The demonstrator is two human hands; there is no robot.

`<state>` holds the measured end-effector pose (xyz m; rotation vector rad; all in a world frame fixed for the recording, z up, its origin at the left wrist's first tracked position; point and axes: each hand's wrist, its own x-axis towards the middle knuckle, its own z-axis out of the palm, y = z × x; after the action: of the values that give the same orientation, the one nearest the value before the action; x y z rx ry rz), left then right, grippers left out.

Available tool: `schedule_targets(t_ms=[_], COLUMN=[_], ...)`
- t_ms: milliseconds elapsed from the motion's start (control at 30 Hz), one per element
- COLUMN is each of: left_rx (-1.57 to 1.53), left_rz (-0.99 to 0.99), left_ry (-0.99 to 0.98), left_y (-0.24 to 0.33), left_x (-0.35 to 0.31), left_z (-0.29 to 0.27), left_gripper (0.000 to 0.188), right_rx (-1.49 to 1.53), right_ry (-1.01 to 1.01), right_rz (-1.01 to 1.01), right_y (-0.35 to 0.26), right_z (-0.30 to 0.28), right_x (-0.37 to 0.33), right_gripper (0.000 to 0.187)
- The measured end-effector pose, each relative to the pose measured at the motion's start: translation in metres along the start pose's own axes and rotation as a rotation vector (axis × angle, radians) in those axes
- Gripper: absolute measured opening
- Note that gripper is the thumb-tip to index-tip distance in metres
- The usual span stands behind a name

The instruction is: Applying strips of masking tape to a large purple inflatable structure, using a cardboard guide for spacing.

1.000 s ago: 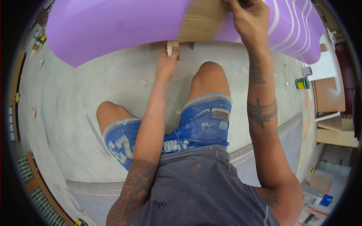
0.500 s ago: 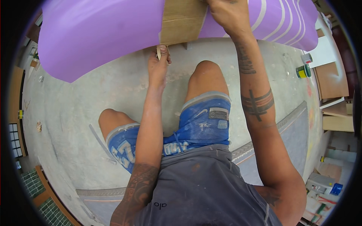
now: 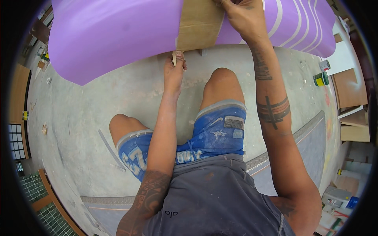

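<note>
- The floor (image 3: pixel 98 118) is bare grey concrete, scuffed and speckled, and fills the middle of the view.
- A purple board (image 3: pixel 114 35) spans the top of the view above the floor; its surface is smooth, its near edge curves, and pale stripes (image 3: pixel 283 15) run across its right part.
- A grey mat (image 3: pixel 315 153) with a patterned border lies on the floor at the right, by the person's right arm.
- The person wears blue shorts (image 3: pixel 216 129) and a grey shirt (image 3: pixel 220 196), with both knees bent under the board.
- A brown paper sheet (image 3: pixel 199 25) is laid over the board's middle and hangs to its near edge.
- The right hand (image 3: pixel 244 17) sits on top of the board at the sheet's right edge; the fingers are curled together, pressing or gripping the sheet, though the top rim hides the tips.
- The left hand (image 3: pixel 174 72) reaches up to the board's near edge, at the sheet's lower left corner.
- Its fingers are pinched together on a tape strip (image 3: pixel 174 58), a pale short tail hanging at that corner.
- A green can (image 3: pixel 321 78) stands on the floor at the right, well apart from both hands.
</note>
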<state>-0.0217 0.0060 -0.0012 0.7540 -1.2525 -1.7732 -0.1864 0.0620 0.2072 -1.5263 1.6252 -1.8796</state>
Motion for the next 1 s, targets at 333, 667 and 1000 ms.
schedule_targets(t_ms=[333, 667, 1000], left_rx=[-0.189, 0.167, 0.145], left_rz=[-0.116, -0.337, -0.210], left_ry=[0.022, -0.135, -0.281], left_y=[-0.036, 0.015, 0.109], left_x=[0.006, -0.042, -0.095], left_z=[-0.046, -0.045, -0.013], left_gripper=[0.036, 0.031, 0.023], right_rx=[-0.157, -0.673, -0.642], right_ry=[-0.125, -0.200, 0.084], right_rz=[0.432, 0.898, 0.311], right_y=[-0.073, 0.002, -0.035], right_z=[-0.041, -0.068, -0.057], right_x=[-0.112, -0.264, -0.232], right_gripper=[0.029, 0.062, 0.051])
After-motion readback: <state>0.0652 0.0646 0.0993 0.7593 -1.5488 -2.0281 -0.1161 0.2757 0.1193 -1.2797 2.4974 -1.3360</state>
